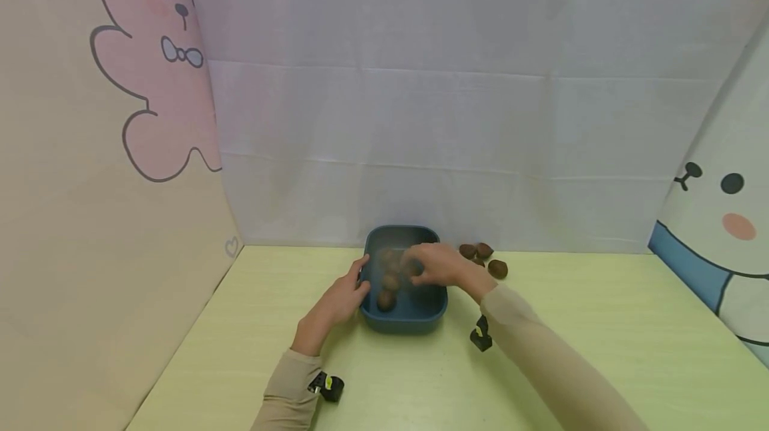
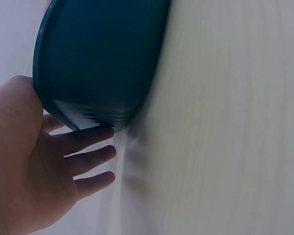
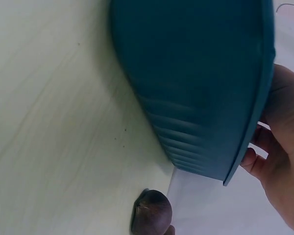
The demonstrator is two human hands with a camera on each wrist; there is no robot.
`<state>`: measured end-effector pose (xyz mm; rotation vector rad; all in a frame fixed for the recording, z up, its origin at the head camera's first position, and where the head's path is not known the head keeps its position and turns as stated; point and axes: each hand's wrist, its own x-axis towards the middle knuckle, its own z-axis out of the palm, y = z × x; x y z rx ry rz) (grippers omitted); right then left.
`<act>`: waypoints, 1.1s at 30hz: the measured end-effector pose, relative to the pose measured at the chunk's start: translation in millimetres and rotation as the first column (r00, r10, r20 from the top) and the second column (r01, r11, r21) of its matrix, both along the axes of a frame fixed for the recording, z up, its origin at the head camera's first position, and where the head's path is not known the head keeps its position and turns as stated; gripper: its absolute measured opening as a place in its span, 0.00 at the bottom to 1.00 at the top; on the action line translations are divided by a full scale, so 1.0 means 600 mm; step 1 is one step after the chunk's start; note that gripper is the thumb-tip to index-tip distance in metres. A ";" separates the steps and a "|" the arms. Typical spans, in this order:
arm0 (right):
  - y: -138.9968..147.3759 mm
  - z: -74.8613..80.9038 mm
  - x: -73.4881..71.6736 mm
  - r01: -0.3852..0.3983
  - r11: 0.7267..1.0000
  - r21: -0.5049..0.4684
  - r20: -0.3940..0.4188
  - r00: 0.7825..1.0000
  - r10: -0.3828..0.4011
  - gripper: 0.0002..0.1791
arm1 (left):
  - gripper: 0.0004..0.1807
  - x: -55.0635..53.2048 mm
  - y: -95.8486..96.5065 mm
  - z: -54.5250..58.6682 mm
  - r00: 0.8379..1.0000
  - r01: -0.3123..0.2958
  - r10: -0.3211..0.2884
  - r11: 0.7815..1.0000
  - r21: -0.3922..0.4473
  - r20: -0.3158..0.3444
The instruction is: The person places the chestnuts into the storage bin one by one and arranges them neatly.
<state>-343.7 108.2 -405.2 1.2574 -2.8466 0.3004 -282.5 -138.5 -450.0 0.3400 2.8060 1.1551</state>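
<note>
A dark blue-green plastic bin (image 1: 405,325) stands on the table near the back wall, with several brown chestnuts (image 1: 386,300) along its left half. My left hand (image 1: 338,299) holds the bin's left rim; in the left wrist view its middle finger touches the outer wall and the other fingers spread below. Over the bin's right side reaches my right hand (image 1: 441,264), its curled thumb and fingers around a blurred brown chestnut (image 1: 413,269). The right wrist view shows those fingertips partly hidden behind the rim. More chestnuts (image 1: 498,269) lie on the table right of the bin.
The pale yellow table (image 1: 571,324) meets a white cloth wall (image 1: 450,124) just behind the bin. Printed side panels stand left and right, with a pink bear (image 1: 153,77) on the left one. One loose chestnut (image 3: 153,213) lies near the bin's side.
</note>
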 end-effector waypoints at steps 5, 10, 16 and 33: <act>-0.005 -0.009 -0.003 -0.041 0.999 0.014 -0.001 0.999 0.041 0.10 | 0.33 0.000 0.000 -0.001 1.000 -0.006 0.006 1.000 0.006 -0.009; 0.001 -0.009 -0.002 -0.080 0.997 -0.021 0.002 0.997 0.080 0.09 | 0.33 0.001 0.002 -0.002 1.000 -0.011 0.011 1.000 -0.001 -0.014; 0.029 0.010 0.005 -0.049 0.989 -0.139 0.037 0.998 0.055 0.09 | 0.33 0.004 0.002 0.000 1.000 -0.009 0.009 1.000 -0.001 -0.013; 0.098 0.011 0.012 0.082 0.964 -0.252 0.046 0.996 -0.073 0.10 | 0.33 0.002 0.000 -0.004 1.000 -0.002 0.002 1.000 0.014 -0.013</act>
